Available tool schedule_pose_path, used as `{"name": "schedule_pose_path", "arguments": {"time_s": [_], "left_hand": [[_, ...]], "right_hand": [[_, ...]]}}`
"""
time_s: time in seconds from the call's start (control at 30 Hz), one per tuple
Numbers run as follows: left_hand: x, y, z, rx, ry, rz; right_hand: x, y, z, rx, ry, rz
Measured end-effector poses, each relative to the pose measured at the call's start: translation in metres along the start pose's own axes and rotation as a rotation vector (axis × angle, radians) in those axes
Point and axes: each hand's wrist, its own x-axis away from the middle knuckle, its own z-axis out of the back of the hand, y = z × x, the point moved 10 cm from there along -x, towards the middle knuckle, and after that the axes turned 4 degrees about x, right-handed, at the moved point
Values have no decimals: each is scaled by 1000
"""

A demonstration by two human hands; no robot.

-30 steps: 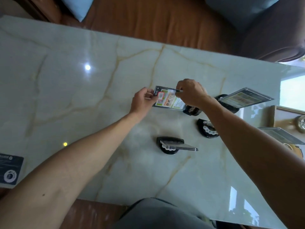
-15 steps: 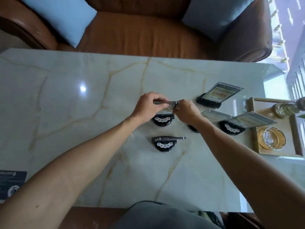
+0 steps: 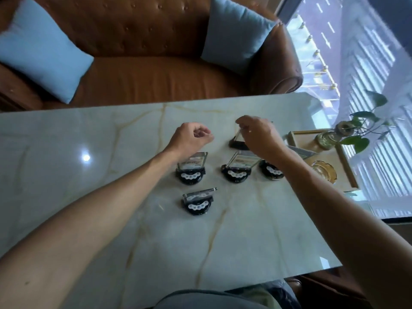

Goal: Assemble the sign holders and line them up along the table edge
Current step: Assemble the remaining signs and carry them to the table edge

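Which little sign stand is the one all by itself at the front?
Start at the marble table with the brown sofa behind it. Three sign holders sit in a row mid-table; the lone sign holder stands nearer the person, below the row's leftmost. No hand touches it.
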Motion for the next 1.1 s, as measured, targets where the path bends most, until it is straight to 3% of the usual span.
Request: {"name": "schedule_pose_path", "arguments": {"time_s": [0.1, 0.2, 0.3, 0.43, 0.57, 0.73, 0.9, 1.1], "left_hand": [[-16, 40, -20, -34, -29, -77], [-29, 70, -47, -75, -51, -123], [-41, 89, -82, -123, -109, -136], [-59, 102, -106, -198, -122, -115], [-75, 101, -120, -254, -90, -65], [-95, 89, -152, -411, -173, 2], [-112, 89, -176, -601, -210, -34], [-133, 76, -179, -546, -204, 8]], "right_hand": [[6, 39, 42, 6, 140, -28], [20, 100, 60, -34, 152, -153], [37, 157, 54, -11, 33, -255], [57, 202, 23, 25, -250, -289], [59, 221, 5, 74, -328, -217], [34, 232, 1, 80, -280, -150], [-1, 243, -6, 29, -322, -78], [-44, 252, -17, -50, -402, -48]]}}
